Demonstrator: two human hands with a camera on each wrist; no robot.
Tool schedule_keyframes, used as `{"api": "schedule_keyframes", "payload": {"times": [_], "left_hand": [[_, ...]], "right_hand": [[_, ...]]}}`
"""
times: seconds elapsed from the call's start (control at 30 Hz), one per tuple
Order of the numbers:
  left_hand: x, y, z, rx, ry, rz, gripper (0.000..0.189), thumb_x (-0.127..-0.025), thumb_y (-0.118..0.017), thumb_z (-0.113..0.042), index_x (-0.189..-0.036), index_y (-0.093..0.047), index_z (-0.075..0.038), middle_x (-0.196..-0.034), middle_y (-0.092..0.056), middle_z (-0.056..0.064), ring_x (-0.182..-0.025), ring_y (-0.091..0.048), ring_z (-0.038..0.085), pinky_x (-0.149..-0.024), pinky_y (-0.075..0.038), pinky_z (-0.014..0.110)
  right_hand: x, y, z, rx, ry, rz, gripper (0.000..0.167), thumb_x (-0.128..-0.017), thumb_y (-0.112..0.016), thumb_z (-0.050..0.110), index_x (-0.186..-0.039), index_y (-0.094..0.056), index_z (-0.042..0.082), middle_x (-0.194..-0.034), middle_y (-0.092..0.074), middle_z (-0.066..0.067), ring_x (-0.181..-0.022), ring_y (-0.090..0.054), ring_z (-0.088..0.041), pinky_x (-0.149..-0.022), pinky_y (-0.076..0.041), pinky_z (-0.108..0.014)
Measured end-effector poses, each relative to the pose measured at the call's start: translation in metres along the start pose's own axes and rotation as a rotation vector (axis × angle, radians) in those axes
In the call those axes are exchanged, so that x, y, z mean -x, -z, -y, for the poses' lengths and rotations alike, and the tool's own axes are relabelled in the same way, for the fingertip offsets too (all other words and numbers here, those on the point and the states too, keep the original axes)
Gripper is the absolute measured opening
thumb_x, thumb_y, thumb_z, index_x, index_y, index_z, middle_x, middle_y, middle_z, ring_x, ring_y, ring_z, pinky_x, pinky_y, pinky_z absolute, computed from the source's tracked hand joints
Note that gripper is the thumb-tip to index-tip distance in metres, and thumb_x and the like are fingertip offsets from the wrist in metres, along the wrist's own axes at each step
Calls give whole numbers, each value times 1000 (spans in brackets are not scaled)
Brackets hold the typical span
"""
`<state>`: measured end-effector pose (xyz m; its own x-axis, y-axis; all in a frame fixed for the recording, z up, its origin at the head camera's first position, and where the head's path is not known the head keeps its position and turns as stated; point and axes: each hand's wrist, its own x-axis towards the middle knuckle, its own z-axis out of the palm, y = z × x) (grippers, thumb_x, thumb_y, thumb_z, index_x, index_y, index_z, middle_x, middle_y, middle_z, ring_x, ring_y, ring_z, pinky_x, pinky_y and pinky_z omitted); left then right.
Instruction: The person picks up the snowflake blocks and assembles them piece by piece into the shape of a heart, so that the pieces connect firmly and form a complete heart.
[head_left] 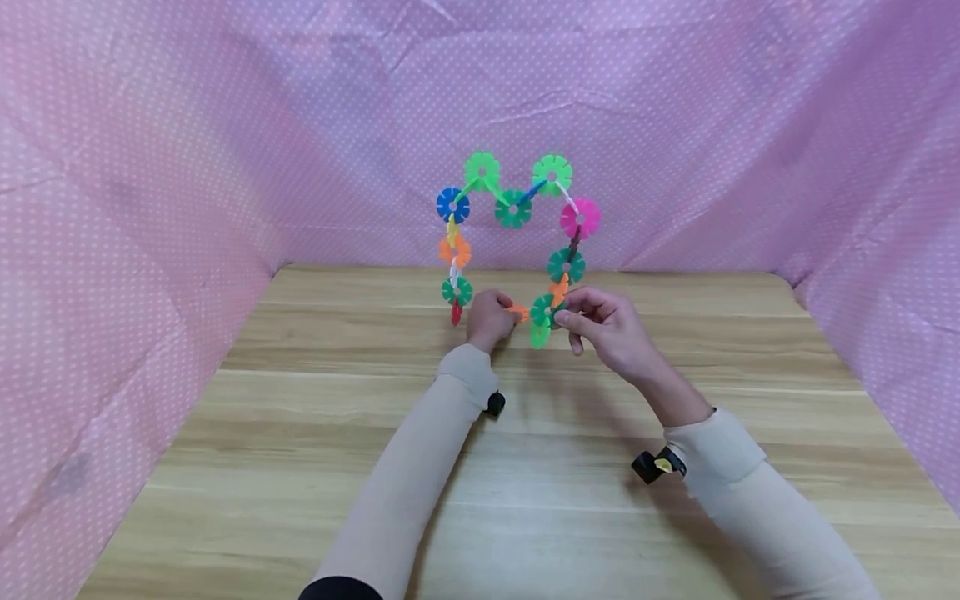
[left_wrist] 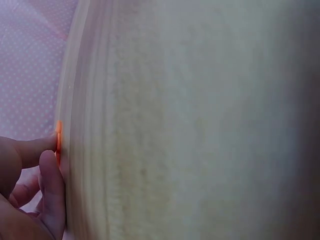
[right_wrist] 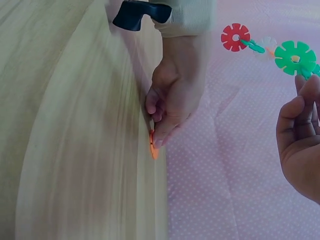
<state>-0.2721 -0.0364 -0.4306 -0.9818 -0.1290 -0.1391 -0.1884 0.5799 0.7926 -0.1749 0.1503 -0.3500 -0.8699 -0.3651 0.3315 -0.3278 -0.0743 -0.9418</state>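
A chain of colourful notched plastic discs stands up in the head view, its top dipping at a dark green disc point(head_left: 513, 209) between two light green ones. My right hand point(head_left: 611, 332) pinches a dark green disc point(head_left: 543, 310) low on the chain's right side. Below that disc hangs a light green disc point(head_left: 539, 335). Beside the chain's left end, a red disc point(head_left: 456, 313), is my left hand point(head_left: 491, 319). Its thumb and finger pinch a separate orange disc point(left_wrist: 59, 142), seen edge-on in the left wrist view, close to the tabletop.
The wooden table point(head_left: 360, 467) lies under both arms. Pink dotted cloth point(head_left: 375, 100) hangs behind it and along both sides. Black wrist cameras sit on both cuffs, the right one point(head_left: 652, 467) just above the table.
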Motion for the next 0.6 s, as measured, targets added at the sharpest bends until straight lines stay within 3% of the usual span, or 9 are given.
{"api": "schedule_keyframes", "payload": {"times": [0.33,0.6], "left_hand": [[6,7,3,-2,-11,5,24,-87,-82,-21,-98,-62,-15,-91,-64,1,-80,-58,20,-69,-46,32],[7,4,6,94,-22,38,16,-91,-77,-16,-99,-64,-12,-91,-64,3,-80,-59,20,-70,-48,31]], "right_hand": [[1,-1,-2,13,-11,-19,10,-97,-61,-6,-102,-61,-15,-85,-65,-9,-55,-52,-16,-52,-48,-23],[0,6,-7,16,-19,-26,10,-97,-61,-5,-103,-61,-14,-86,-63,-20,-55,-52,-15,-51,-48,-23]]}}
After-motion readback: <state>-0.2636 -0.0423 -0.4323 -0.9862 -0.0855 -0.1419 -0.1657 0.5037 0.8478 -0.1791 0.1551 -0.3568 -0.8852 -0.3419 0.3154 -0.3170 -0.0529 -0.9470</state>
